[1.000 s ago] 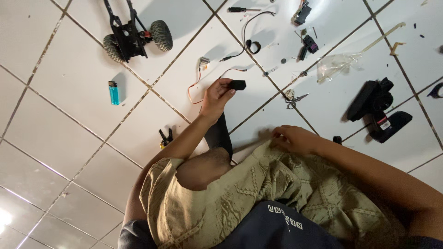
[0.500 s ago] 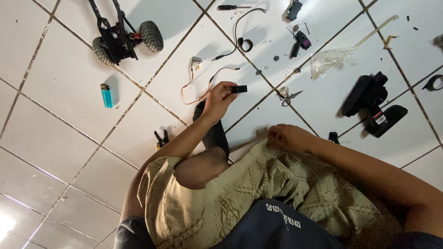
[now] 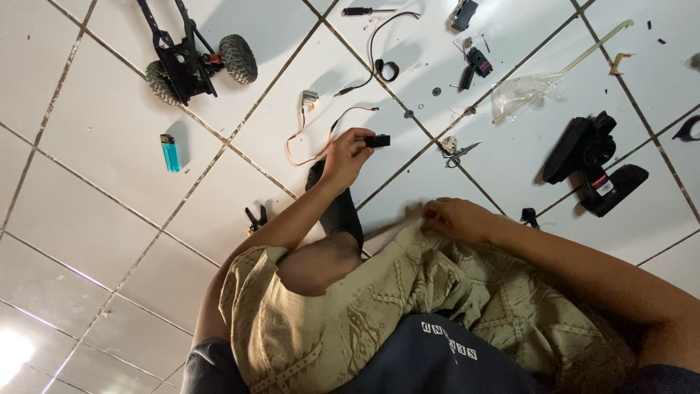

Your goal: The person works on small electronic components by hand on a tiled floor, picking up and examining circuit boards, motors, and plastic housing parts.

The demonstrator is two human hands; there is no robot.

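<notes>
Little has shifted since the earlier frames: the left hand [image 3: 348, 155] keeps its pinch on the small black servo block [image 3: 377, 141], though the whole scene now sits a touch lower in view; the right hand [image 3: 456, 219] has stayed on the patterned olive shorts [image 3: 408, 292].

Left-hand fingers [image 3: 357, 138] are curled close, thumb and forefinger grasping the black block at its near end, so the block juts toward three o'clock just above the tiled floor [image 3: 95, 197]; an orange and black wire lead [image 3: 306, 138] loops away toward nine o'clock from that hand. Right-hand fingers are bent loosely, resting on the cloth at the knee; whether they grip a fold cannot be told.

At eleven o'clock of the left hand lies a wheeled model-car chassis [image 3: 193, 62]; at nine o'clock, well apart, a blue lighter [image 3: 169, 152]; at seven o'clock, black pliers [image 3: 255, 219]. At three o'clock, well apart, rests a black pistol-grip radio controller [image 3: 594, 164]; small scissors [image 3: 458, 149] lie between it and the block; a screwdriver [image 3: 364, 11] lies at twelve o'clock.
</notes>
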